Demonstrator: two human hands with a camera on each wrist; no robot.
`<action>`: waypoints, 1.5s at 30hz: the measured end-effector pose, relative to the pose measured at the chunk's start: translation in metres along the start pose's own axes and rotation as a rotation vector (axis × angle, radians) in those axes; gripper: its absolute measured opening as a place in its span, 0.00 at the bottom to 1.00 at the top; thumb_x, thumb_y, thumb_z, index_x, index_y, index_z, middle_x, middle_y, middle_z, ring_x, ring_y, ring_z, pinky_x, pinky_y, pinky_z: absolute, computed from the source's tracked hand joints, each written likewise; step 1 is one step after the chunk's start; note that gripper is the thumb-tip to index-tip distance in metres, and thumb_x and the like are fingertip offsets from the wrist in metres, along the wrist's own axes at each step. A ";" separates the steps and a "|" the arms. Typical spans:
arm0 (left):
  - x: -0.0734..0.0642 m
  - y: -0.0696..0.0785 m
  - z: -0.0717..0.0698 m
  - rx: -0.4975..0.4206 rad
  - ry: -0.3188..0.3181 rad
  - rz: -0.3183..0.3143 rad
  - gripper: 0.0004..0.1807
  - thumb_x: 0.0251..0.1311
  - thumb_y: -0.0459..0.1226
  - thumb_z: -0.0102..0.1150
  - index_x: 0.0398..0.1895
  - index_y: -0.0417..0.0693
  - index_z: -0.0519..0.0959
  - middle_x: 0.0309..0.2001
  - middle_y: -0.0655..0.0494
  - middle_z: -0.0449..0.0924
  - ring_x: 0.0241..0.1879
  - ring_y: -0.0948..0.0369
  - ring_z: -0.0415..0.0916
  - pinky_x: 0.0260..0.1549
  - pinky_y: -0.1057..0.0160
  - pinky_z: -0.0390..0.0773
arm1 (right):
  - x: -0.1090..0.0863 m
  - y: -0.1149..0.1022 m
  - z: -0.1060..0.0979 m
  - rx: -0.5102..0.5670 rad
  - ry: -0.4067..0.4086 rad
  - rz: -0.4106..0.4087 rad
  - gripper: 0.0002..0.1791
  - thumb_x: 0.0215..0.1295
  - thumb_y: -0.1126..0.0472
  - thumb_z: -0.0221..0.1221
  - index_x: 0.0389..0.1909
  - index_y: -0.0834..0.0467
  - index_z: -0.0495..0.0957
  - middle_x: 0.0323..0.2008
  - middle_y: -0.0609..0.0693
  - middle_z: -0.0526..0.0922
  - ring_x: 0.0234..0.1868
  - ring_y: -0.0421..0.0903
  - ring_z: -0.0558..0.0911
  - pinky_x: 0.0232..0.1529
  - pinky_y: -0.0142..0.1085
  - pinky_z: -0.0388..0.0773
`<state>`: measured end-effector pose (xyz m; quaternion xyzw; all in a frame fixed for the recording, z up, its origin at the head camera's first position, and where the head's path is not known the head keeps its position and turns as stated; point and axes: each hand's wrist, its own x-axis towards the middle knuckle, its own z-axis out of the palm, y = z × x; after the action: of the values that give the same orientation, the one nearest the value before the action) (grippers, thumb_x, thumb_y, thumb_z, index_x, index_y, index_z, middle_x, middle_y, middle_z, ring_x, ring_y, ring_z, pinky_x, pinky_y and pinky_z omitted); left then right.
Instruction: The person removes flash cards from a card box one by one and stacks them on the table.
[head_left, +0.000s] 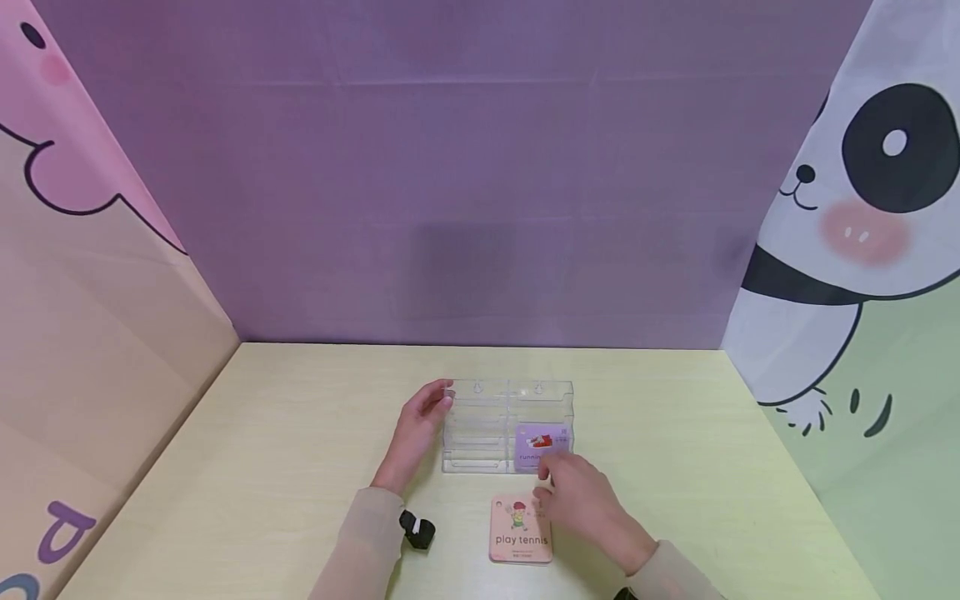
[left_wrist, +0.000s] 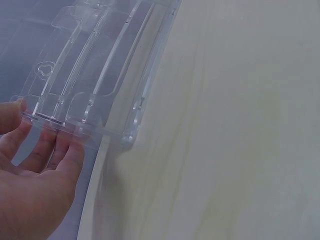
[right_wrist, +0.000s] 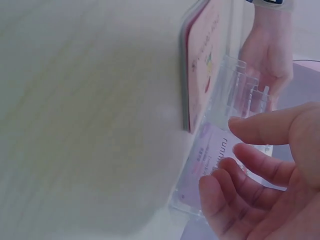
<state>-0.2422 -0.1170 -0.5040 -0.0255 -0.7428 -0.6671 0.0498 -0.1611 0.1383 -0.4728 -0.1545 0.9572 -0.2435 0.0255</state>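
Observation:
A clear plastic card rack (head_left: 476, 442) with stepped pockets in two columns stands on the table. My left hand (head_left: 417, 427) grips its left side, thumb on one face and fingers behind, as the left wrist view shows. In the rack's lower right pocket sits a purple card (head_left: 528, 440) with a red shoe picture and the word "running". Just in front of that card is my right hand (head_left: 588, 504), its fingers loosely bent with nothing between them. Below the rack lies a stack of pink cards (right_wrist: 202, 65), the top one reading "play tennis".
A small black device (head_left: 417, 530) is at the left wrist. The pale wooden table (head_left: 300, 433) meets a purple backdrop (head_left: 480, 208) behind. Printed cloth panels stand left and right, the right one with a panda (head_left: 832, 242).

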 end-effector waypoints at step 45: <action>-0.001 0.003 -0.001 0.001 -0.002 -0.012 0.21 0.75 0.34 0.54 0.68 0.45 0.74 0.61 0.45 0.77 0.62 0.51 0.71 0.65 0.51 0.67 | 0.022 0.020 -0.015 -0.049 0.490 -0.100 0.10 0.57 0.65 0.72 0.37 0.62 0.81 0.37 0.52 0.80 0.38 0.51 0.78 0.30 0.42 0.80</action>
<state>-0.2410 -0.1175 -0.5015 -0.0217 -0.7433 -0.6671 0.0449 -0.1892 0.1554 -0.4684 -0.1384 0.9315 -0.2516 -0.2231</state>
